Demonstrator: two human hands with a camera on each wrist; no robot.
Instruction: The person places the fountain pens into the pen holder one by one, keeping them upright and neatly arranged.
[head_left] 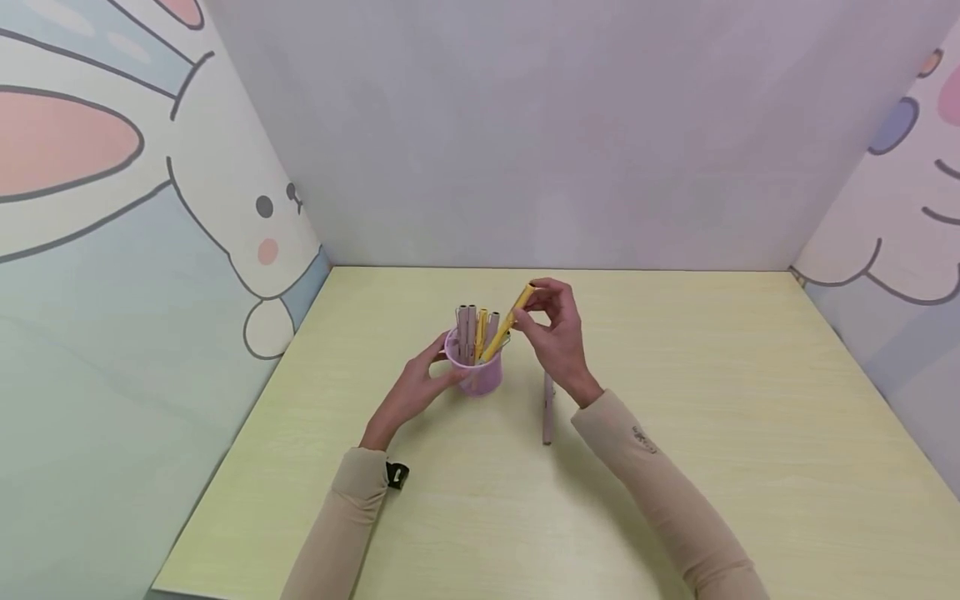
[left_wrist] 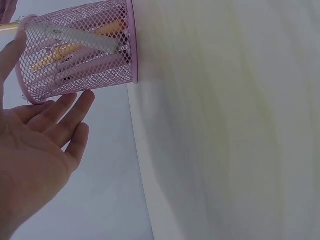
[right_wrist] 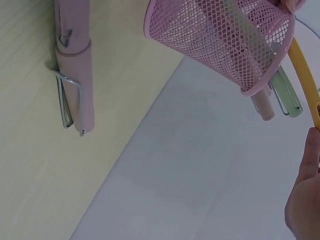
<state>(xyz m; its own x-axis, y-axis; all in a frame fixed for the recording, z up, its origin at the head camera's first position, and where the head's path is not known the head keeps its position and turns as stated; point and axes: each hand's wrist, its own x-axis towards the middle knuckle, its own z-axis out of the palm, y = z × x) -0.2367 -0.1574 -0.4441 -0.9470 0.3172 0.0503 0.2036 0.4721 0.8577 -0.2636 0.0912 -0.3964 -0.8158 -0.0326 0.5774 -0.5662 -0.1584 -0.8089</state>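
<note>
Pink wire mesh makes up the little pen cup (head_left: pixel 480 373) standing near the middle of the pale yellow-green worktop (head_left: pixel 675 467); the left hand (head_left: pixel 414 385) lies against its near side with fingers straight and relaxed, steadying rather than clutching, as the left wrist view shows the fingertips (left_wrist: pixel 75 102) just touching the mesh; the right hand (head_left: pixel 555 333) pinches the top of a yellow pen (head_left: pixel 510 321) between thumb and fingers, the pen tilted with its lower end already inside the cup's rim. To do this well, I would judge, the pen wants bringing nearer upright so it slides between the ones already standing there instead of wedging across them, and the left hand should keep the light cup from tipping (mesh like that has little weight to it). The yellow pen is slim and smooth, a warm mustard colour; its tip is hidden among the others. In the cup stand several more pens (head_left: pixel 471 332), dusty mauve and yellow, with wire clips showing at their tops. One mauve pen (head_left: pixel 548 410) lies flat on the worktop just beside the right wrist, apart from the cup; its metal clip is plain in the right wrist view (right_wrist: pixel 75 75). Cartoon rabbit panels (head_left: pixel 150 208) wall in the worktop on both sides.
</note>
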